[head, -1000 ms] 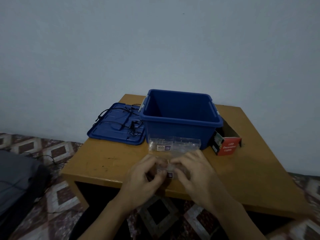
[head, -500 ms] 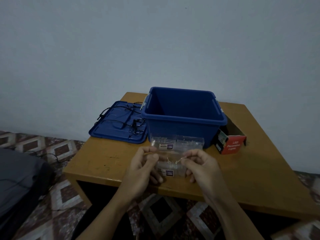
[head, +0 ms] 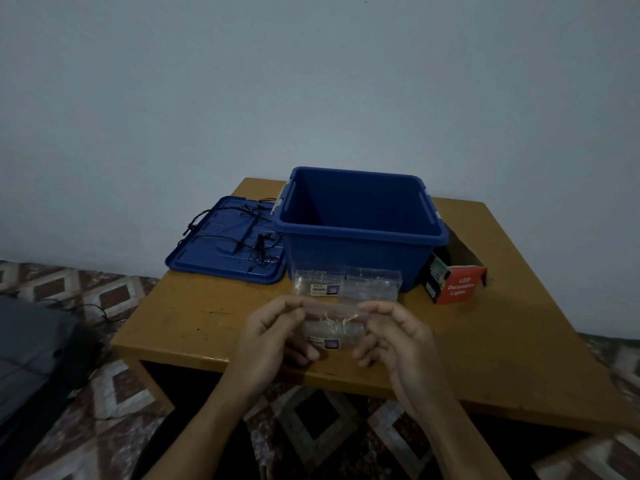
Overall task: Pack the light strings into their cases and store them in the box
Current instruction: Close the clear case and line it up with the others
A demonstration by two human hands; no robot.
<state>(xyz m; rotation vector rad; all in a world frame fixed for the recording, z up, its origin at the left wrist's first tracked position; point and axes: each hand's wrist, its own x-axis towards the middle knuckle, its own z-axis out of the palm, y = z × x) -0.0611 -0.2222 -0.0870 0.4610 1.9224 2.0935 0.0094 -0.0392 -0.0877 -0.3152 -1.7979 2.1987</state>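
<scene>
Left hand (head: 272,332) and right hand (head: 401,337) each pinch an end of the clear case (head: 329,336), lifting it over the table (head: 194,317) before the open blue box (head: 360,251), seemingly to seal its light string (head: 333,321) inside.

Label on the case (head: 329,332) too small to read — box (head: 346,252) floor hidden by wall.

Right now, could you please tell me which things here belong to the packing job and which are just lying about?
Job: clear case pinched by left hand and right hand; spare clear cases; black light string; blue box; blue lid; red carton.
Lying about: dark bag.
</scene>
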